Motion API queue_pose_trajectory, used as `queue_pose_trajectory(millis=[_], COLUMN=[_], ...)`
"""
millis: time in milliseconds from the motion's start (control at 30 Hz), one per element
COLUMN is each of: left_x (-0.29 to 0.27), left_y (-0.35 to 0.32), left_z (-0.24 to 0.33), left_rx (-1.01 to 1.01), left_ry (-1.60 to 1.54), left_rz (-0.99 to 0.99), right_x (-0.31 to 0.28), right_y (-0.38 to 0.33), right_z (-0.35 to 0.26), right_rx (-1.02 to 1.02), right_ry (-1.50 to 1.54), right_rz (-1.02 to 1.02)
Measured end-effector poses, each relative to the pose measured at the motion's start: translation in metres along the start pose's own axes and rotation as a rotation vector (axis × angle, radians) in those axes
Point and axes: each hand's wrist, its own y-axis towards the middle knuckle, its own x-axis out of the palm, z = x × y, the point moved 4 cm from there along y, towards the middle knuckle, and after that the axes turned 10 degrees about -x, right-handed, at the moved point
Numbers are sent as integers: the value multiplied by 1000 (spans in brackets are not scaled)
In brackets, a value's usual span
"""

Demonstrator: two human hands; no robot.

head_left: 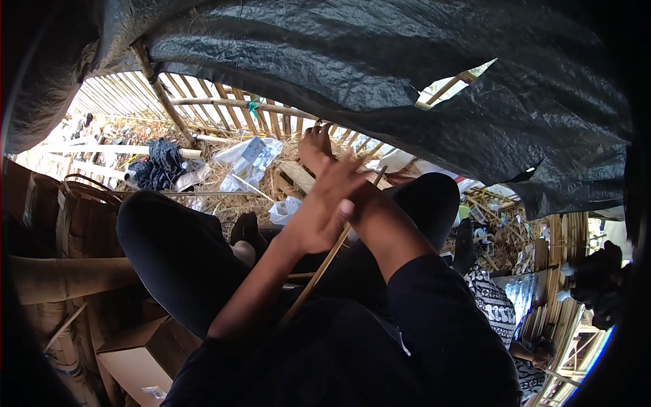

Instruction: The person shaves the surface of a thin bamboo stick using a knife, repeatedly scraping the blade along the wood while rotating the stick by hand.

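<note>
My left hand (324, 207), fingers spread, crosses my right forearm (388, 234); for my right hand (315, 146), I cannot tell. Black tarpaulin (325, 74) overhangs littered ground (508, 237).

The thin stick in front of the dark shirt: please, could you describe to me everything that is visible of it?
The stick is slender, yellowish-brown and nearly straight, and it looks like bamboo or wood. It slants from the dark shirt up and rightward, passing close by the thumb of the left hand. The crossed arms hide its middle; a tip shows beyond the right forearm. Whether the grip closes on it, I cannot tell.
</note>
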Motion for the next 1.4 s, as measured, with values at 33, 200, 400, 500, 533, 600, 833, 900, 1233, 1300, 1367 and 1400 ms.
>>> queue_pose_trajectory(millis=[33,200,400,500,533,600,833,900,1233,1300,1367,1400], left_x=[9,21,-15,-20,-12,3,13,-1,-41,-27,-3,13], left_y=[4,-11,-5,4,3,-9,-2,-13,-31,-29,-37,-39], left_z=[28,63,-6,51,75,87,-26,-71,-104,-87,-96,-98], left_rx=[121,235,-249,168,266,354,-2,-186,-761,-817,-949,-818], left_ry=[-150,-72,118,-182,-217,-239,45,196,328,231,-119,-13], left_rz=[-94,-312,-34,-26,-114,-189,17,98,623,580,334,163], right_x=[7,13,37,50,57,62,29,-4,-99,-93,-91,-84], right_y=[-2,5,-7,-3,-1,7,-8,-16,-41,-33,-36,-33], right_z=[-1,-35,-53,-56,-55,-62,-49,-55,39,64,83,92], right_rx=[27,-265,-317,-345,-346,-375,-280,-354,-416,-417,-313,-311], right_ry=[-105,-402,-422,-420,-423,-431,2,143,387,441,555,613], right_rz=[2,-183,-104,-150,-174,-207,-278,-301,-182,-85,-61,-14])
